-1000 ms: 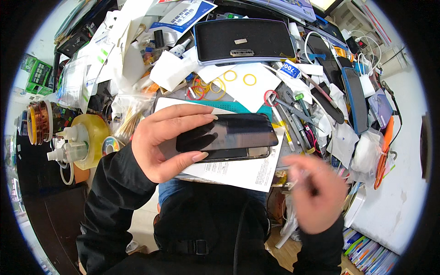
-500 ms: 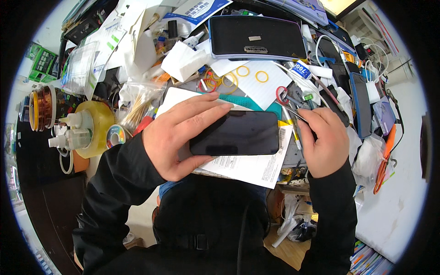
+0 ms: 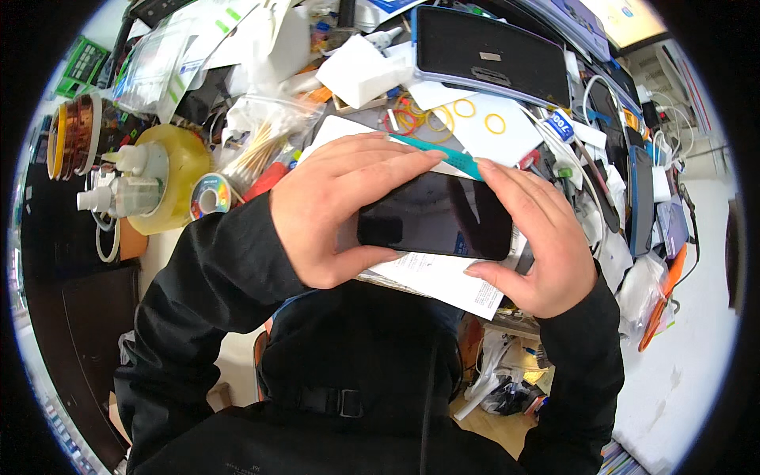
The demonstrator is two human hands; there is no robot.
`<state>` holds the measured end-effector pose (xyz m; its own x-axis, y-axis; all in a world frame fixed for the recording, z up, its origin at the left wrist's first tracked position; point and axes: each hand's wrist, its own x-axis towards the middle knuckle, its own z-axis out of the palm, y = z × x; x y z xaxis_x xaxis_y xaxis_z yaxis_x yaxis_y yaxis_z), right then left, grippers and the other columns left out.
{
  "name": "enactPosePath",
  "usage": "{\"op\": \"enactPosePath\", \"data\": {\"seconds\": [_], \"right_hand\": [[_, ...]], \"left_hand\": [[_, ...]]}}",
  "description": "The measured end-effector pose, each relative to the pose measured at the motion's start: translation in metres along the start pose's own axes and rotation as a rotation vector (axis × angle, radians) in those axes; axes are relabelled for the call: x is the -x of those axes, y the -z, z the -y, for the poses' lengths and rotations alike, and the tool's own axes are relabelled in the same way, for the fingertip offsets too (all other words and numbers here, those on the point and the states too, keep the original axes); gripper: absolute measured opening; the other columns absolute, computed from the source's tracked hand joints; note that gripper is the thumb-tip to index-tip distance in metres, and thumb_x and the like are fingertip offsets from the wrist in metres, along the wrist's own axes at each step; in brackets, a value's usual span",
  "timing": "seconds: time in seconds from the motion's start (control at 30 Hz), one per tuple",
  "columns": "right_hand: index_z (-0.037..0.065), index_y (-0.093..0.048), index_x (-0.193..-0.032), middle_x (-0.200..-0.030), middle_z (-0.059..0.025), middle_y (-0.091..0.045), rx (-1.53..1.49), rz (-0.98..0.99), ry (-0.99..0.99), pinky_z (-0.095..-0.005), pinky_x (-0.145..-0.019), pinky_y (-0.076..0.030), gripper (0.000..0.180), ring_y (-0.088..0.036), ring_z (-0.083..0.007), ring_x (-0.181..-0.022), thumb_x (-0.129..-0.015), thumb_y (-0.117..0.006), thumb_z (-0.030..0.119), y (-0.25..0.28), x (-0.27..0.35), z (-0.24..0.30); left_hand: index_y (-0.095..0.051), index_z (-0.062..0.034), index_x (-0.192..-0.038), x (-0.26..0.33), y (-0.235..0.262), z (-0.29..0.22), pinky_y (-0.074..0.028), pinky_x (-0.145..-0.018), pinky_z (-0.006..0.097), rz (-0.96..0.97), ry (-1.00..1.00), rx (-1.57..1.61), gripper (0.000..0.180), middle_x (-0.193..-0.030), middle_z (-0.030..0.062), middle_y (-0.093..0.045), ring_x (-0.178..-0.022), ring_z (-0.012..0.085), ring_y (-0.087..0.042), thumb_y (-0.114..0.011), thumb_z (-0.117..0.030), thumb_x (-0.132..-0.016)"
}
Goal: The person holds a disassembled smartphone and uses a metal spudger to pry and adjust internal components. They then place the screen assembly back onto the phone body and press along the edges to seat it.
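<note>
A black smartphone (image 3: 435, 215) lies with its dark glossy screen up between my two hands. My left hand (image 3: 336, 210) grips its left end, fingers along the far edge and thumb at the near edge. Around the right end curves my right hand (image 3: 546, 241), with its fingers at the far corner and its thumb by the near corner. Beneath the phone is a white printed sheet (image 3: 443, 279). A strip of teal mat (image 3: 440, 157) shows just beyond the fingers.
Behind are rubber bands (image 3: 495, 123), white paper and a large dark phone-shaped tray (image 3: 491, 59). Cotton swabs (image 3: 257, 150), a yellow tape roll (image 3: 178, 170) and small bottles (image 3: 119, 196) stand left. Cables, a blue-edged phone (image 3: 641, 198) and plastic bags crowd the right.
My right hand has left its place beside the phone, where it held a thin tool, and closed around the phone's right end. The tool no longer shows. The view has shifted slightly.
</note>
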<state>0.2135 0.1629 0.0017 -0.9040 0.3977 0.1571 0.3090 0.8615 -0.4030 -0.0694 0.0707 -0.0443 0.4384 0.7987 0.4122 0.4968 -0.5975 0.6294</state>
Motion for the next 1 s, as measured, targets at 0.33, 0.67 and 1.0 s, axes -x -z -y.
{"op": "enactPosePath", "data": {"seconds": [0.33,0.67,1.0], "right_hand": [[0.002,-0.046,-0.153,-0.137,-0.0159,-0.067,0.054,0.119,-0.055,-0.0421,-0.108,-0.042,0.102,-0.059,-0.0343,-0.125,-0.064,-0.093,0.020,0.002,-0.009,0.002],[-0.002,-0.052,-0.148,-0.129,-0.0163,-0.067,0.121,0.110,-0.031,-0.0438,-0.102,-0.044,0.096,-0.060,-0.0354,-0.114,-0.063,-0.091,0.020,0.003,-0.014,0.010],[-0.004,-0.048,-0.150,-0.138,-0.0201,-0.064,0.098,0.183,-0.054,-0.0406,-0.108,-0.046,0.098,-0.060,-0.0336,-0.127,-0.062,-0.090,0.007,0.008,-0.018,0.013]], "left_hand": [[-0.053,0.0043,-0.145,0.010,-0.008,0.003,-0.047,-0.105,0.049,-0.134,0.023,-0.017,0.093,-0.131,0.0209,-0.065,-0.119,0.0404,-0.063,-0.088,-0.018,-0.062],[-0.054,0.0031,-0.145,0.029,-0.004,-0.005,-0.048,-0.104,0.048,-0.215,0.134,-0.088,0.095,-0.126,0.0219,-0.066,-0.118,0.0406,-0.063,-0.091,-0.021,-0.060],[-0.056,0.0019,-0.143,0.037,-0.012,0.001,-0.052,-0.101,0.047,-0.295,0.153,-0.064,0.091,-0.128,0.0227,-0.065,-0.117,0.0404,-0.063,-0.091,-0.020,-0.062]]}}
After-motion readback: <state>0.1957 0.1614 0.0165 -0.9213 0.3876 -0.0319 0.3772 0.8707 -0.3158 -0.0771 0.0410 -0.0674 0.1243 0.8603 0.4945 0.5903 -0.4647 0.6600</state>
